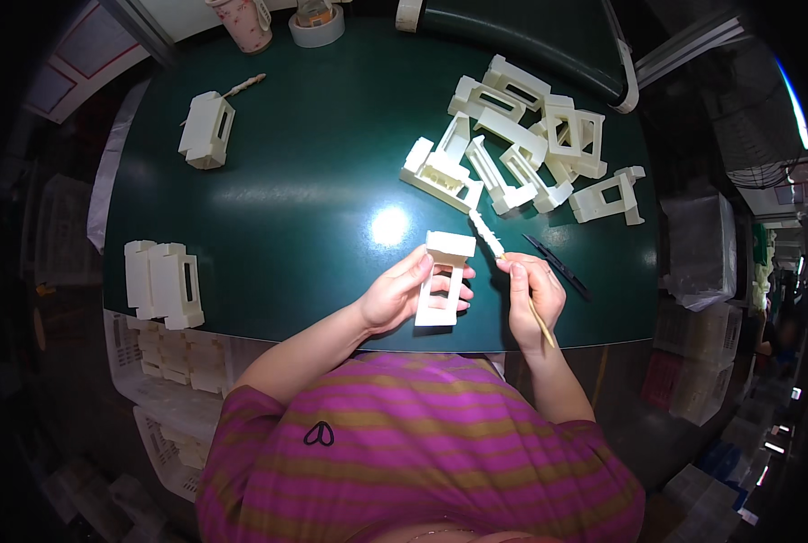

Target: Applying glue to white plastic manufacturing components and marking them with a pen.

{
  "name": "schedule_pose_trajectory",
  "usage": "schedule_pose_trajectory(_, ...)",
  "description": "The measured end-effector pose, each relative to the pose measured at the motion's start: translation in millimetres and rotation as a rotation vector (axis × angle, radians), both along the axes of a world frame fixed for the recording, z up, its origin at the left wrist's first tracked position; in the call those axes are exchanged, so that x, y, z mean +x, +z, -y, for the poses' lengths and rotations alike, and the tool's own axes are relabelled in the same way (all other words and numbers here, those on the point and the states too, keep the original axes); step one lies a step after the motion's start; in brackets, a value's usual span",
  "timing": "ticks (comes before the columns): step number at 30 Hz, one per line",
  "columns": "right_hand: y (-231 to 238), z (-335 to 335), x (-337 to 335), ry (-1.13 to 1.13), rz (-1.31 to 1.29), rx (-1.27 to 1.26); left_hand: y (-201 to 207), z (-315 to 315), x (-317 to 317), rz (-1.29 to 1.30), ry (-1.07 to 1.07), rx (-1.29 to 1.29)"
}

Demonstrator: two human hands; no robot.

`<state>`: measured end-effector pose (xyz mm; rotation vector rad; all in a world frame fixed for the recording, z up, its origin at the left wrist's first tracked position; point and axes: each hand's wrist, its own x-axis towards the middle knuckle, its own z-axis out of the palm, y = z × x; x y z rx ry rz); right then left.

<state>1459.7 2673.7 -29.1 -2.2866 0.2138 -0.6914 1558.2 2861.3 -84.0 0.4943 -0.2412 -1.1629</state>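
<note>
We had the cream frame point(449, 243) in our left hand point(397, 290) above the table point(313, 208) by its near edge, long axis running toward the far edge; our right hand point(538, 288) pinched a wooden stick point(541, 323), fuzzy white tip point(487, 234) just off the frame's far-right corner.

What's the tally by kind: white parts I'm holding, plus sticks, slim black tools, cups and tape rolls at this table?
White part, in the left hand: 1
Sticks, one in the right hand, one at upper left: 2
Slim black tool: 1
Cup: 1
Tape roll: 1
Total: 6
</note>
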Motion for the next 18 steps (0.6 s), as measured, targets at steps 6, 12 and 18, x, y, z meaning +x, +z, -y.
schedule_pose_trajectory(6, -8.7, 0.8, -12.2, 0.001, 0.146, 0.241, 0.5, 1.6, -0.9, -0.112, -0.048, 0.039)
schedule_pose_trajectory(12, -7.4, 0.2, -12.4, 0.034, 0.182, 0.257, 0.8, 1.1, 0.1, -0.091, -0.061, 0.017)
schedule_pose_trajectory(18, -10.2, -2.0, -10.9, 0.046, 0.203, 0.211, 2.4, 1.1, 0.7, -0.062, -0.041, 0.025)
